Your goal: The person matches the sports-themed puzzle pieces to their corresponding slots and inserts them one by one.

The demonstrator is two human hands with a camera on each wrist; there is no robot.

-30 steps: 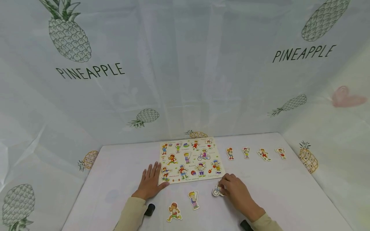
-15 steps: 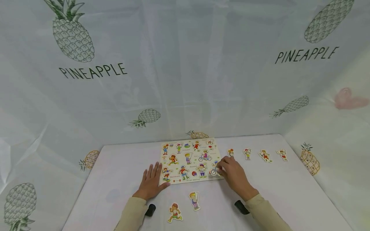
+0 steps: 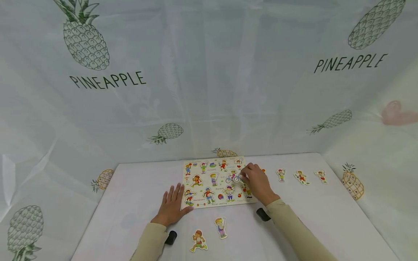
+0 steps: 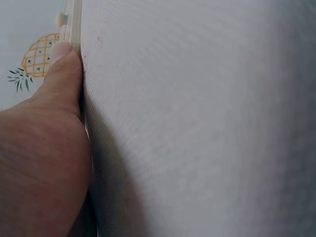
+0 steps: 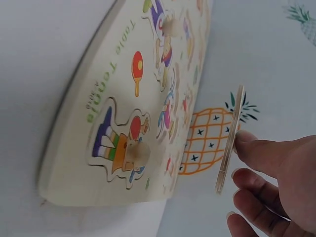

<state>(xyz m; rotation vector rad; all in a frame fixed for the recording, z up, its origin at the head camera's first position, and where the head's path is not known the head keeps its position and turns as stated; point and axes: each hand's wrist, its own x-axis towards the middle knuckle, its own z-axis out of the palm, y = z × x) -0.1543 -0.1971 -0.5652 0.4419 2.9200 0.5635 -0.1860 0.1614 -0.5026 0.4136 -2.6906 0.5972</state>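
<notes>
A wooden puzzle board (image 3: 209, 206) with printed sports figures lies on the table. My left hand (image 3: 170, 206) rests at its left edge, fingers spread, the thumb along the near corner. In the left wrist view that thumb (image 4: 64, 74) touches the board's edge. Over the board's right part, my right hand (image 3: 258, 183) pinches a cyclist puzzle piece (image 5: 229, 143). The right wrist view shows this thin piece edge-on, raised above the board; its knob is hidden by the fingers. A table tennis piece (image 5: 118, 148) sits in the board's near right corner.
A runner piece (image 3: 198, 241) and a golfer piece (image 3: 220, 228) lie in front of the board. To the right lie a badminton-type figure piece (image 3: 281, 174), a football piece (image 3: 302, 177) and a tennis piece (image 3: 321, 176). Another piece is mostly hidden behind the right hand.
My right hand has lifted the cyclist piece from the table in front of the board and carried it up over the board's right part. The left hand has stayed at the board's left edge.
</notes>
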